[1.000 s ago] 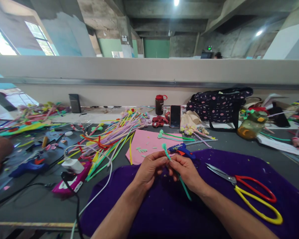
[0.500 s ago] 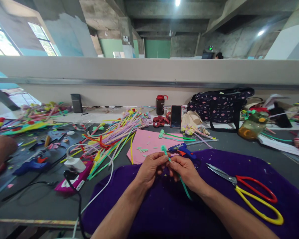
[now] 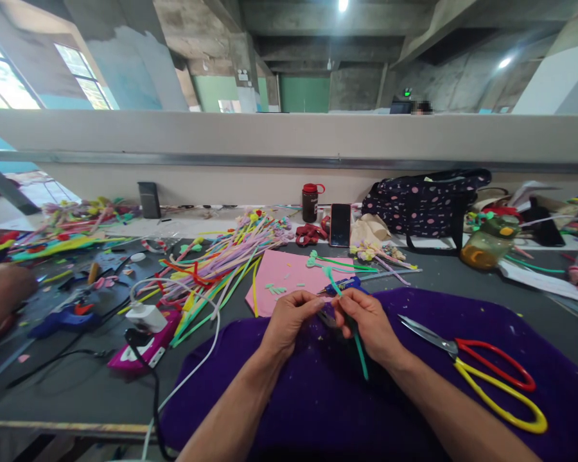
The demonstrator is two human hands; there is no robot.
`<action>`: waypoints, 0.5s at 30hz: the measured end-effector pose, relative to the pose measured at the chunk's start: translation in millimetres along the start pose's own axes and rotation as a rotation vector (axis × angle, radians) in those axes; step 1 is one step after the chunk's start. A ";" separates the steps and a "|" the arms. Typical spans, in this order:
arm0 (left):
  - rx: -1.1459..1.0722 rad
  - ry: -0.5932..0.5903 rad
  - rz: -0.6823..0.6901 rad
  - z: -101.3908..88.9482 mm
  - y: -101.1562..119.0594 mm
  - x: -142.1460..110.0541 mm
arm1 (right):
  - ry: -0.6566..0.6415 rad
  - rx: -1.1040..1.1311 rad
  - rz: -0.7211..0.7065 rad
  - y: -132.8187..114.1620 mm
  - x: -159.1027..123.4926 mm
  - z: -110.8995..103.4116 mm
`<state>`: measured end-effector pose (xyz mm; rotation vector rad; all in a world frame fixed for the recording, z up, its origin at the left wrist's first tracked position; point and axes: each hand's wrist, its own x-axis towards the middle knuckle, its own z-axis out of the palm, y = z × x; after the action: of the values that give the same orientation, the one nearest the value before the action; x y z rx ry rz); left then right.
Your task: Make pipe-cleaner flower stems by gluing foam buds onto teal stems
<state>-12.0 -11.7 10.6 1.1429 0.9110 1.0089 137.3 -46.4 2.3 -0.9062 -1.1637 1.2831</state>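
My right hand (image 3: pixel 368 321) pinches a green pipe cleaner (image 3: pixel 361 356) that slants from a wider fuzzy tip at the top down past my fingers. Just left of it, my left hand (image 3: pixel 289 324) has thumb and forefinger pressed together, apart from the stem; whatever may be between them is hidden. Behind my hands lies a pink foam sheet (image 3: pixel 264 266) carrying short green bits (image 3: pixel 275 289) and finished-looking green stems (image 3: pixel 334 265) with curled heads. A blue glue gun (image 3: pixel 349 283) rests at the sheet's right edge, partly covered by my right hand.
Scissors (image 3: pixel 491 375) with red and yellow handles lie on purple cloth (image 3: pixel 428 314) at right. Left are a heap of pipe cleaners (image 3: pixel 236 250), a magenta power strip (image 3: pixel 166 337) with cables, and another person's hand (image 3: pixel 9 285). A phone (image 3: pixel 340 224) and bottle (image 3: pixel 310 204) stand behind.
My hands have moved slightly apart. My left fingers have come off the green pipe cleaner, which my right hand now holds alone, its tip shifted right and turned.
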 end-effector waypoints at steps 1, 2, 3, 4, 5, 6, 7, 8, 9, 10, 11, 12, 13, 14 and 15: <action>-0.014 0.009 -0.008 -1.0 -0.1 0.3 | 0.019 0.006 -0.006 -1.3 0.6 -0.9; -0.030 0.015 -0.005 -1.8 0.0 0.4 | 0.036 0.010 -0.011 -2.3 1.3 -2.0; -0.049 0.017 0.009 -2.5 0.2 0.3 | 0.051 0.015 -0.018 -3.0 2.1 -3.3; -0.069 0.016 0.028 -3.1 0.6 0.1 | 0.067 0.023 -0.026 -3.5 2.9 -4.8; -0.086 0.017 0.047 -3.5 1.0 -0.2 | 0.084 0.033 -0.035 -4.0 3.8 -6.2; -0.101 0.021 0.061 -3.9 1.6 -0.4 | 0.103 0.045 -0.046 -4.4 4.5 -7.6; -0.113 0.023 0.069 -4.2 2.2 -0.6 | 0.121 0.057 -0.056 -4.7 5.2 -8.7; -0.123 0.026 0.071 -4.6 2.7 -0.6 | 0.138 0.065 -0.063 -5.0 5.7 -9.5; -0.133 0.030 0.069 -4.9 3.1 -0.5 | 0.149 0.068 -0.067 -5.0 6.0 -9.8; -0.141 0.032 0.065 -5.1 3.3 -0.4 | 0.154 0.064 -0.066 -4.8 6.1 -9.7; -0.142 0.032 0.061 -5.2 3.4 -0.2 | 0.152 0.053 -0.063 -4.3 5.9 -9.2; -0.131 0.032 0.054 -5.1 3.2 -0.1 | 0.142 0.037 -0.058 -3.4 5.4 -8.2; -0.111 0.030 0.044 -4.7 2.9 0.0 | 0.126 0.016 -0.050 -2.1 4.7 -6.9; -0.088 0.021 0.029 -4.0 2.4 -0.2 | 0.107 -0.006 -0.041 -0.6 3.8 -5.4; -0.069 0.004 0.014 -3.2 1.9 -0.5 | 0.084 -0.029 -0.032 1.2 2.8 -3.8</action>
<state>-15.5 -11.1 11.9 1.0912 0.8659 1.0461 140.5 -43.2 0.7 -0.9509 -1.1288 1.1941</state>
